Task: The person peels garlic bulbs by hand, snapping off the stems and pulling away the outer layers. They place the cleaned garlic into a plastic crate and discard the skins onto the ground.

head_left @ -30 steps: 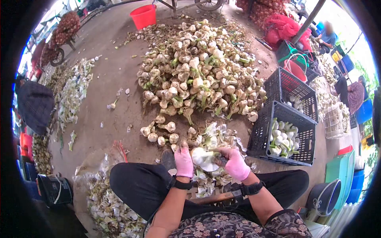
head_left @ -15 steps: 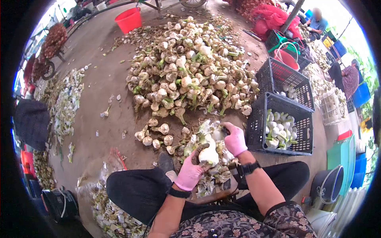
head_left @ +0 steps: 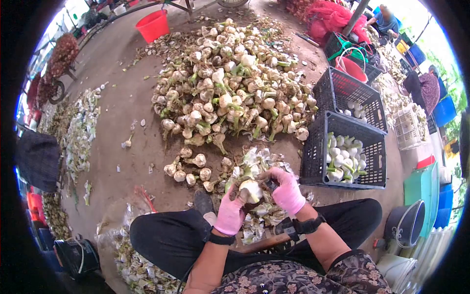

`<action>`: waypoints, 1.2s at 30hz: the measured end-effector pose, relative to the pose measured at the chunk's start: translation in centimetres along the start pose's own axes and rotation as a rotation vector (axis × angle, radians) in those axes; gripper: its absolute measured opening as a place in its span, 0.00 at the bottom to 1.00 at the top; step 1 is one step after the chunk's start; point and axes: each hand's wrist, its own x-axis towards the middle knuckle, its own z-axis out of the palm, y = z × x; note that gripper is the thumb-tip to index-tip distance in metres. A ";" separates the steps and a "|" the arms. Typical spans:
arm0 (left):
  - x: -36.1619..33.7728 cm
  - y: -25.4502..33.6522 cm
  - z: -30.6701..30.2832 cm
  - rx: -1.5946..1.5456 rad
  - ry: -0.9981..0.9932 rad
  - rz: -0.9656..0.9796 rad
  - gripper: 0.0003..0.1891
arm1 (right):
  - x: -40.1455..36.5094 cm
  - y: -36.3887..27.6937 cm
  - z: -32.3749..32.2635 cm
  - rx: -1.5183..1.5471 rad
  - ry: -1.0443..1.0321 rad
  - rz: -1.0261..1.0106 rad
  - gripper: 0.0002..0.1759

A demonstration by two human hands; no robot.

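A white, partly peeled garlic bulb (head_left: 251,190) is held in my left hand (head_left: 232,209), whose gloved fingers wrap round its left side. My right hand (head_left: 285,191), also in a pink glove, is closed at the bulb's upper right; a dark object, too small to make out, shows at its fingers. Peeled skins (head_left: 261,220) lie beneath both hands. Beyond them rises a large heap of unpeeled garlic (head_left: 230,93), with several loose bulbs (head_left: 199,160) in front of it. A black crate (head_left: 313,169) to the right holds peeled white bulbs (head_left: 345,159).
Behind the near crate stands a second black crate (head_left: 325,93), with a red bucket (head_left: 351,70) beyond it. Another red bucket (head_left: 152,27) is at the far left of the heap. A dark bucket (head_left: 404,224) stands at right. Two people sit at the upper right.
My right hand has moved left and down, closer to the bulb. The bulb has shifted slightly left and tilted in my left hand. The view has shifted a little.
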 end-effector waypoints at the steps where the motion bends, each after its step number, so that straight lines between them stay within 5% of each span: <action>1: -0.3 0.6 0.6 -0.285 -0.001 -0.078 0.26 | -0.1 -0.3 0.3 -0.079 0.037 -0.049 0.15; 8: -0.3 -0.7 -1.4 -0.330 -0.147 -0.261 0.22 | 1.7 1.1 1.1 -0.297 0.080 -0.248 0.13; 12: -1.3 0.1 -1.1 -0.381 -0.189 -0.304 0.24 | 2.5 5.6 1.2 -0.495 0.006 -0.157 0.12; 14: -1.6 0.6 -0.4 -0.349 -0.232 -0.209 0.25 | 2.3 8.7 0.5 -0.888 -0.296 0.048 0.11; 18: -0.7 -0.1 -0.3 -0.138 -0.095 -0.078 0.30 | 0.6 6.2 -1.1 -0.599 -0.075 -0.075 0.12; 20: -0.3 -0.5 -0.1 -0.025 -0.086 0.008 0.31 | 0.5 3.6 -1.7 -0.346 -0.001 0.092 0.12; 23: 0.6 -1.0 -0.3 -0.081 -0.019 0.007 0.33 | 0.0 1.7 -2.1 -0.076 -0.115 0.233 0.16; 25: 1.1 -1.3 -0.2 0.303 0.044 0.185 0.34 | -0.8 0.9 -1.4 0.101 -0.137 0.002 0.23; 28: 0.6 -0.7 0.7 0.580 0.089 0.181 0.38 | -1.1 -0.2 -0.6 0.057 -0.283 -0.072 0.28; 30: 0.7 -1.5 0.0 0.880 0.120 0.345 0.39 | -1.0 0.2 -0.4 0.132 -0.305 0.038 0.28; 33: 1.4 -2.9 -1.0 0.457 0.084 0.237 0.39 | 0.0 2.1 -1.8 0.512 -0.205 0.500 0.25; 34: 1.6 -3.1 -1.5 0.453 0.080 0.241 0.39 | 0.2 2.6 -3.1 0.506 -0.203 0.497 0.25; 36: 1.7 -3.4 -2.3 0.480 0.175 0.313 0.27 | 0.2 3.5 -6.9 -1.185 0.065 0.038 0.24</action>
